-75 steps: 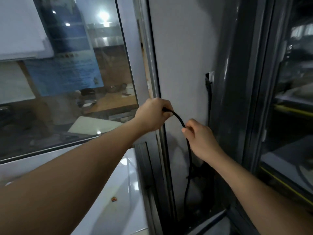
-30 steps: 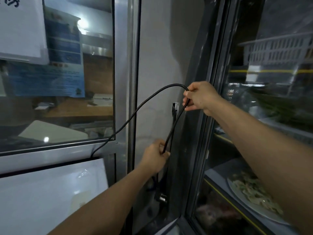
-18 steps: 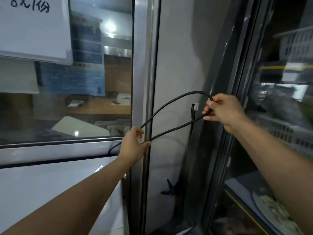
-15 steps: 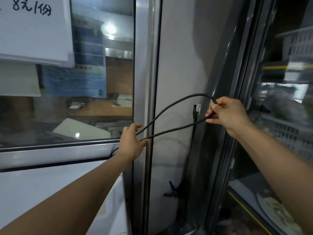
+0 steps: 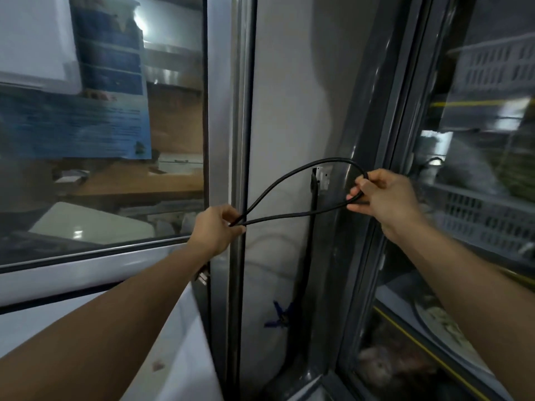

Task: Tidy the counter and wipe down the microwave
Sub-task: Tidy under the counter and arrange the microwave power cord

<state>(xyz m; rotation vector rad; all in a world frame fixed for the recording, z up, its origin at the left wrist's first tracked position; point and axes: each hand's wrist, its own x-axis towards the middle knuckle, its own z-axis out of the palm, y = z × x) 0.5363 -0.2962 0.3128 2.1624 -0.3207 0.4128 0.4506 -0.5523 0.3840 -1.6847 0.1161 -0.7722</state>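
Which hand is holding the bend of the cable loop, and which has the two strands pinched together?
The right hand holds the bend of the black cable, by the cabinet frame. The left hand pinches both strands where they meet, lower and leftward.

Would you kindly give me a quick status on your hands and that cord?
Left hand pinching both strands together. Right hand holding the loop's bend. Black cord folded double, taut between hands. Nothing in the way.

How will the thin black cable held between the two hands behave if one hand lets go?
The thin black cable is probably flexible but springy: it bows in a smooth loop between the left hand and right hand. Released, it would likely drop and swing. It looks light, pinched by fingertips.
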